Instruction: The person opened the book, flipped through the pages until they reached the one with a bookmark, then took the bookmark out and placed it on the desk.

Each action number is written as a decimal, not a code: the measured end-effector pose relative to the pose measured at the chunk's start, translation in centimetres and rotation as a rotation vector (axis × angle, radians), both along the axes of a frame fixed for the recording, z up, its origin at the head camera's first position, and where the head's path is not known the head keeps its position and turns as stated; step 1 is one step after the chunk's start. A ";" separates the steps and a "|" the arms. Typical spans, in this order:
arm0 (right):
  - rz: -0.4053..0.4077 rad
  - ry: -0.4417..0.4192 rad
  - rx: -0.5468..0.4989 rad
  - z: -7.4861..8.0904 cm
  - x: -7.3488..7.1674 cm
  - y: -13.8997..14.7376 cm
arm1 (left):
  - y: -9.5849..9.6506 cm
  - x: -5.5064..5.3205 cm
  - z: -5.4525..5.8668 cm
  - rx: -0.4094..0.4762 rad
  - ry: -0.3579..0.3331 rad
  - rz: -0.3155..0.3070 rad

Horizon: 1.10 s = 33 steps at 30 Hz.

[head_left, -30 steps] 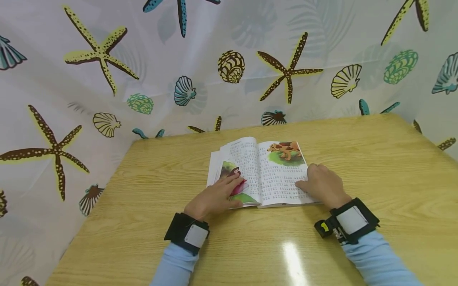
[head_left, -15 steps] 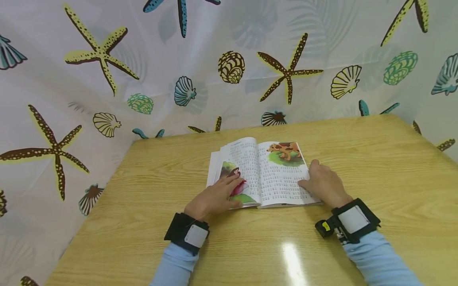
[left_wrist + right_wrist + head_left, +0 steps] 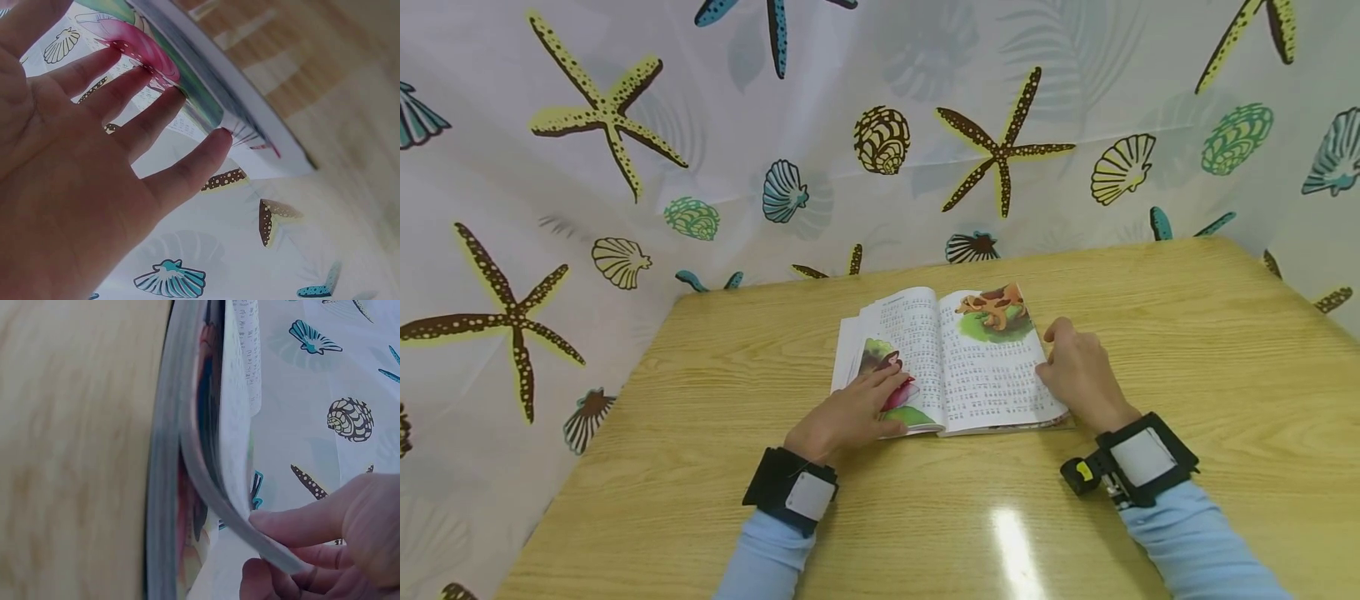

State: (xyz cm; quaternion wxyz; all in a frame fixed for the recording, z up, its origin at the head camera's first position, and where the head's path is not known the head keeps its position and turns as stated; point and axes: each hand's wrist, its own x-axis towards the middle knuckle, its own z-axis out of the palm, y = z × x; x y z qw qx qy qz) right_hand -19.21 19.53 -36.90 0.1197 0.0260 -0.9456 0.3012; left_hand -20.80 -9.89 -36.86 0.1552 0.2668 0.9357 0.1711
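Note:
An open picture book (image 3: 966, 375) lies on the table, with printed text and a brown dog picture on its right page. My left hand (image 3: 846, 418) rests on the left page, over a picture of a figure in pink. Its spread fingers (image 3: 159, 119) touch the page near the lower edge in the left wrist view. At the right edge, my right hand (image 3: 1081, 375) pinches a sheaf of pages (image 3: 220, 509) between thumb and fingers. That sheaf curves up from the rest of the book, and coloured pictures show in the gap beneath.
The book lies on a light wooden table (image 3: 737, 358). A white cloth (image 3: 850, 67) printed with starfish and shells hangs behind the table and along its sides. Bands with small devices (image 3: 1142, 458) sit on both wrists.
The right hand has shifted slightly away and up, lifting the outer edge of a sheaf of right-hand pages, which now bows upward. The left hand stays in place on the left page.

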 end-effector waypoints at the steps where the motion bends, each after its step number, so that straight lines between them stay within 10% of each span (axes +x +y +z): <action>1: -0.006 0.004 -0.003 0.1 0.0 0.0 | 0.0 0.0 0.0 0.000 -0.001 0.000; 12: -0.011 0.135 -0.023 0.3 -0.1 0.2 | 0.0 0.0 -0.1 0.017 0.005 0.007; 33: 0.024 0.134 0.059 0.7 -0.1 -0.1 | -0.1 0.0 -0.1 -0.001 0.006 -0.004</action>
